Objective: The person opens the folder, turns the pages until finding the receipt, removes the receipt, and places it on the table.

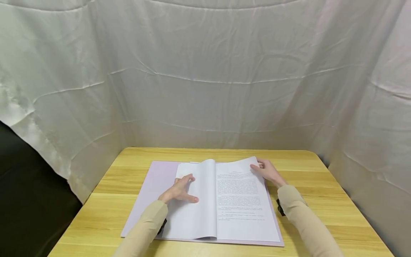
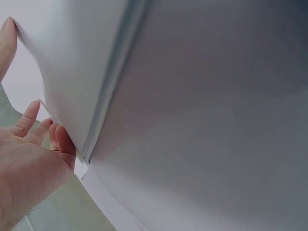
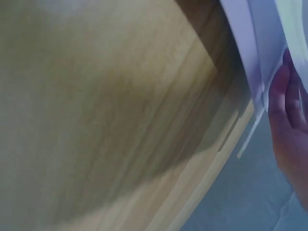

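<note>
A lavender folder [image 1: 159, 178] lies open on the table, holding a stack of white paper. Turned-over sheets [image 1: 191, 223] with blank backs cover its left side and bulge up along the middle. My left hand [image 1: 181, 190] rests on them with thumb and fingers spread; in the left wrist view its fingertips touch the paper. On the right lies a page of printed text [image 1: 240, 200]. My right hand [image 1: 269, 172] pinches this page by its raised upper right corner, thumb on top and fingers underneath. The right wrist view shows those fingers [image 3: 279, 91] behind the paper.
The wooden table [image 1: 324, 214] has rounded far corners. Pale grey curtains [image 1: 205, 107] hang behind it and on both sides. Something black [image 1: 25, 200] shows under the curtain at the left. Each wrist carries a dark band below a beige sleeve [image 1: 308, 221].
</note>
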`<state>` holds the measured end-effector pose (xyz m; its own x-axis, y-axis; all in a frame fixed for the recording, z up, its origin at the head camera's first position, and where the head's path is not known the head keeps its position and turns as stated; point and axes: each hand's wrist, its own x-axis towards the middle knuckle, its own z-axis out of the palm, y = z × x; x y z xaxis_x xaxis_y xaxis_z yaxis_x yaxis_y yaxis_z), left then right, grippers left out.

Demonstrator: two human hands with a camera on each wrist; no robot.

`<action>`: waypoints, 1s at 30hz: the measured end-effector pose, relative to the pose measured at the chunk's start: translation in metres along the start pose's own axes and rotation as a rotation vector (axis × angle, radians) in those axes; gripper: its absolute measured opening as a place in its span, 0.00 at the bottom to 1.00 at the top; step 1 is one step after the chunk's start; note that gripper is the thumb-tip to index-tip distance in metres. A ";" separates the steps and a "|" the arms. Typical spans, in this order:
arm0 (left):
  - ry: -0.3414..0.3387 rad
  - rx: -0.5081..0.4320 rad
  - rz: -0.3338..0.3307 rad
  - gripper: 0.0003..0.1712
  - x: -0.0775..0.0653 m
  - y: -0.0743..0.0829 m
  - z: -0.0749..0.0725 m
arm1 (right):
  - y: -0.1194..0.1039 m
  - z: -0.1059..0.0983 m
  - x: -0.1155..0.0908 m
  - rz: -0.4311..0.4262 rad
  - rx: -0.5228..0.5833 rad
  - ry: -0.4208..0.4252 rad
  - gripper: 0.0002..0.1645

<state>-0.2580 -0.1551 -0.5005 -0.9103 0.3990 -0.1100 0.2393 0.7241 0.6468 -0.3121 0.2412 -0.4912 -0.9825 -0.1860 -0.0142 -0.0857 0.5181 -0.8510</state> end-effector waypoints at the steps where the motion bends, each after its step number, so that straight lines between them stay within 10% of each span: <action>1: -0.001 -0.004 0.006 0.51 0.000 0.000 0.000 | 0.000 -0.001 -0.001 0.011 0.030 -0.020 0.36; 9: -0.012 -0.044 0.044 0.54 -0.002 -0.004 -0.003 | -0.005 -0.009 -0.018 0.146 0.255 -0.235 0.51; 17: -0.011 -0.118 0.002 0.61 -0.009 0.002 -0.008 | -0.010 -0.009 -0.029 0.068 0.445 -0.479 0.48; 30: 0.064 -0.208 -0.018 0.59 -0.014 0.010 -0.012 | -0.045 0.011 -0.050 0.060 0.692 -0.408 0.50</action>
<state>-0.2465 -0.1599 -0.4837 -0.9350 0.3457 -0.0787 0.1540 0.5962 0.7879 -0.2571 0.2183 -0.4574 -0.8325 -0.5340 -0.1474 0.2188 -0.0726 -0.9731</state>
